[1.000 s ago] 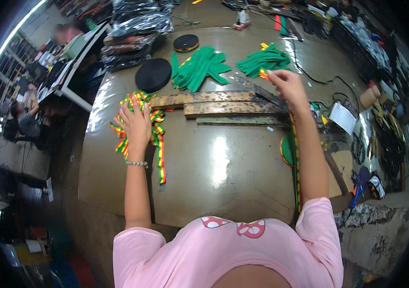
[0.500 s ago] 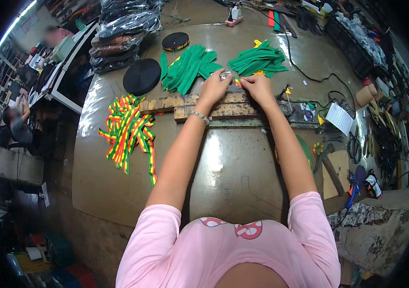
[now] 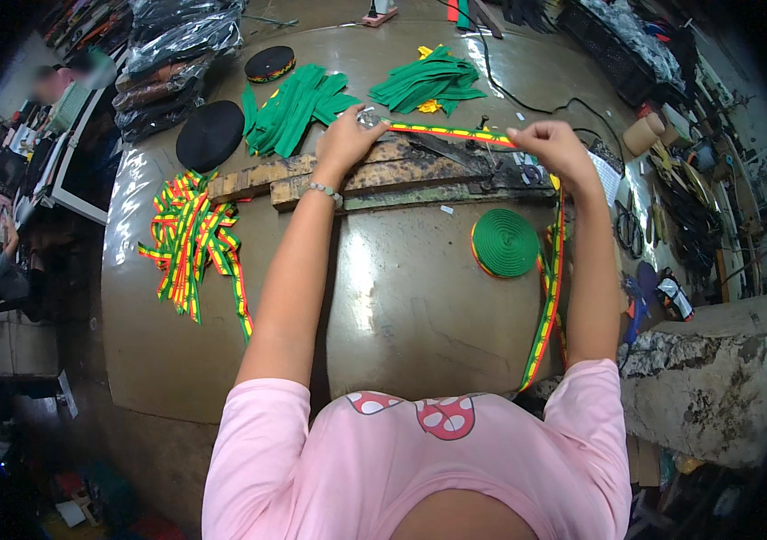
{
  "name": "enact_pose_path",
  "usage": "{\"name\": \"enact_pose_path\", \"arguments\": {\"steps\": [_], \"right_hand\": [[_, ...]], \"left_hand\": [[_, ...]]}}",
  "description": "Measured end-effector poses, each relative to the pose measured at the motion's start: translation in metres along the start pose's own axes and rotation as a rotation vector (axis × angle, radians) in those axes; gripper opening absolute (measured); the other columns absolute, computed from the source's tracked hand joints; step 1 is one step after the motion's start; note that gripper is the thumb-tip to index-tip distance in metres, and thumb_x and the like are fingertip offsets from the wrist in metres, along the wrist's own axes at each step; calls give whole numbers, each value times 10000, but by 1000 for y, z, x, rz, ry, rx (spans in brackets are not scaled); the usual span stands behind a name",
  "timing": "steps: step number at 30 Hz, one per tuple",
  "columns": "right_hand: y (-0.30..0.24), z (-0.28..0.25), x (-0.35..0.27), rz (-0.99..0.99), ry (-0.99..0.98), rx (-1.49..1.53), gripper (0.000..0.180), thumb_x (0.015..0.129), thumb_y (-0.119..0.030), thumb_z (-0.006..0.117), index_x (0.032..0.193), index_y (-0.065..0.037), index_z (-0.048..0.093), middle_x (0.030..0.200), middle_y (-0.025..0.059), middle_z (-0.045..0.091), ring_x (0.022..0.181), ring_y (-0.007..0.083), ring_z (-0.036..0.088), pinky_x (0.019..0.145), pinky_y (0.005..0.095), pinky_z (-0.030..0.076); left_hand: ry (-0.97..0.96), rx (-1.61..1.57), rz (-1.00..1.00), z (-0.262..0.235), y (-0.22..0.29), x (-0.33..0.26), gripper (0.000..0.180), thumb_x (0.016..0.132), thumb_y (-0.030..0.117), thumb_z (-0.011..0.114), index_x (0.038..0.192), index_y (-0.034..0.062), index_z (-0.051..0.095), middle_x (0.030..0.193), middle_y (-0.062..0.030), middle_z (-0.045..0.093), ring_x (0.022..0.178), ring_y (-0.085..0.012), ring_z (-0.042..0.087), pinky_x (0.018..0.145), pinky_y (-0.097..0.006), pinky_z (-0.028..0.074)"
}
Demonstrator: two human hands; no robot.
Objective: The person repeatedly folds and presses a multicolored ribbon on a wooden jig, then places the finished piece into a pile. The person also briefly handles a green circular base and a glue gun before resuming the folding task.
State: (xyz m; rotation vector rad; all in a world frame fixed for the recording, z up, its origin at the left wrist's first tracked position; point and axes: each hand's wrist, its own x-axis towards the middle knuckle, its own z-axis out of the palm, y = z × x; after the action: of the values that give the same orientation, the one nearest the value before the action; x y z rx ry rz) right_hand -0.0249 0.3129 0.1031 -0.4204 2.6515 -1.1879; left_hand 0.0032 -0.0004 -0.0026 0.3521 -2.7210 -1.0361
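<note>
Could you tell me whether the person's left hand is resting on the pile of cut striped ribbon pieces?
No, the left hand pinches one end of the striped ribbon above the wooden board, apart from the pile.

Stretching matt woven red-yellow-green striped ribbon (image 3: 455,132) over rough, scorched brown wooden planks (image 3: 383,173); lying on a glossy, smooth olive-brown tabletop (image 3: 401,297) reflecting lamp glare: soft green cloth strips (image 3: 293,108), a coiled green fabric roll (image 3: 505,242), matt black round felt pieces (image 3: 210,135).

Pink short-sleeved shirt (image 3: 419,468), beaded bracelet (image 3: 324,192) on left wrist.
</note>
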Motion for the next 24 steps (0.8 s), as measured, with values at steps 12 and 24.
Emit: {"name": "enact_pose_path", "arguments": {"steps": [12,24], "right_hand": [[81,31,-7,189,-101,146,265,782,-303,696,708,-56,633,566,-53,474,483,51,388,432,232,247],[-45,123,54,-294,169,126,239,786,-225,661,904,-18,683,781,98,680,683,137,630,642,271,484]], "left_hand": [[-3,19,29,3,-5,4,761,726,569,600,1272,62,448,1064,-166,613,998,-293,589,840,-382,450],[-270,-605,87,-2,-24,10,853,726,179,688,1402,6,196,801,-61,626,642,-95,538,568,-238,445]]}}
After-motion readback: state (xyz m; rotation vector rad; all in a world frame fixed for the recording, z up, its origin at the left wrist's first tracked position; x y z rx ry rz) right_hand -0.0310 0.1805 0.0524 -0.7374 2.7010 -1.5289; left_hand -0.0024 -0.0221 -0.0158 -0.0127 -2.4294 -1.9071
